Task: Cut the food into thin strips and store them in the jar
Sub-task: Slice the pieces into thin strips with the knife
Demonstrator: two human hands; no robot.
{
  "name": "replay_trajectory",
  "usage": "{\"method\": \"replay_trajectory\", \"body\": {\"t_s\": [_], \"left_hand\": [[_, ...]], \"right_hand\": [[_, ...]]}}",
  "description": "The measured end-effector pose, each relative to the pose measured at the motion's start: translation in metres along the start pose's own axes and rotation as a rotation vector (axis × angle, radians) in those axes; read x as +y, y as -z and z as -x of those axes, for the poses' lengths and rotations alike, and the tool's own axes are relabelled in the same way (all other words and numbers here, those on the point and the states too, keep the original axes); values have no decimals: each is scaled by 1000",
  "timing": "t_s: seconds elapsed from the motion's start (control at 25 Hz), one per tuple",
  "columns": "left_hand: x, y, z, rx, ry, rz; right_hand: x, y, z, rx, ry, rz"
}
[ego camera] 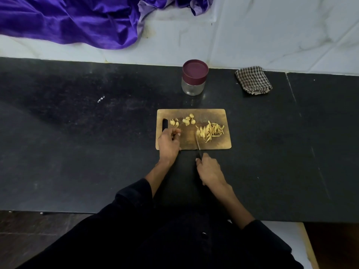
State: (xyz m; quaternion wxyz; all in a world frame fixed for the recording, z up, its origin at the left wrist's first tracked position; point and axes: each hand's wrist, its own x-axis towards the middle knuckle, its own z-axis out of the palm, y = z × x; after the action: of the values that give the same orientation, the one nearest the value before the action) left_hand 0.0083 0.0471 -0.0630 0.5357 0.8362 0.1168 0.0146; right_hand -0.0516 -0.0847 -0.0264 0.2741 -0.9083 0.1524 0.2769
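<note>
A wooden cutting board (213, 113) lies on the black counter. A heap of thin yellow strips (210, 131) sits on its right half, and several uncut yellow chunks (187, 120) lie near its far left. My left hand (168, 143) rests on the board's left end, fingers curled by a small piece. My right hand (209, 168) grips the black handle of a knife (197, 141), whose blade reaches onto the board just left of the strips. A glass jar (194, 78) with a maroon lid on stands behind the board.
A folded checked cloth (253, 80) lies to the right of the jar. Purple fabric (77, 18) is draped over the white ledge at the back left. The counter's near edge runs under my forearms.
</note>
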Motion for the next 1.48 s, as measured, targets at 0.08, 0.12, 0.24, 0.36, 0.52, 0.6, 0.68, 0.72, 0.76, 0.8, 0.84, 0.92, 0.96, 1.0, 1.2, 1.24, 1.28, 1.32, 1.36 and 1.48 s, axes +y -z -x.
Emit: {"method": "replay_trajectory", "body": {"t_s": [0.08,0.12,0.24,0.36,0.52,0.6,0.68,0.72,0.76,0.8,0.84,0.92,0.96,1.0,1.2,1.24,1.28,1.32,1.36,1.48], "left_hand": [[0,1,0,-13,-11,-14],[0,1,0,-15,-19,-11],[3,2,3,27,38,112],[1,10,-11,88,132,146],[1,20,-45,44,79,-132],[5,19,-51,8,24,-236],[8,18,-51,0,-14,-262],[9,17,-50,4,-30,-270],[9,17,-49,4,-42,-278],[11,18,-48,4,-45,-278],[12,19,-48,5,-47,-267],[16,22,-46,9,-35,-214],[18,22,-43,20,-26,-189],[19,22,-40,32,-14,-168],[24,-2,-15,-65,-40,-207],[23,-6,-12,-92,-47,-236],[22,-8,-10,-109,-43,-262],[22,-9,-9,-109,-43,-284],[21,-9,-9,-99,-44,-296],[24,-5,-6,-37,-89,-307]], "right_hand": [[4,8,-4,13,-41,-35],[4,8,-5,10,-46,-48],[3,7,-3,4,-16,-77],[5,7,-2,6,13,-98],[8,11,-2,3,29,-99],[8,12,-1,-2,41,-96],[7,14,-1,-13,45,-95],[7,15,-1,-18,46,-96],[8,15,-1,-23,46,-96],[8,15,-1,-25,47,-98],[8,14,-1,-27,49,-98],[9,13,-1,-29,50,-95],[9,13,-1,-28,51,-98],[9,14,-1,-29,50,-104],[9,12,0,-21,50,-87],[9,11,0,-21,50,-83],[10,12,0,-22,51,-86],[11,12,0,-21,50,-91],[11,13,0,-20,47,-92],[12,13,-1,-15,45,-92]]}}
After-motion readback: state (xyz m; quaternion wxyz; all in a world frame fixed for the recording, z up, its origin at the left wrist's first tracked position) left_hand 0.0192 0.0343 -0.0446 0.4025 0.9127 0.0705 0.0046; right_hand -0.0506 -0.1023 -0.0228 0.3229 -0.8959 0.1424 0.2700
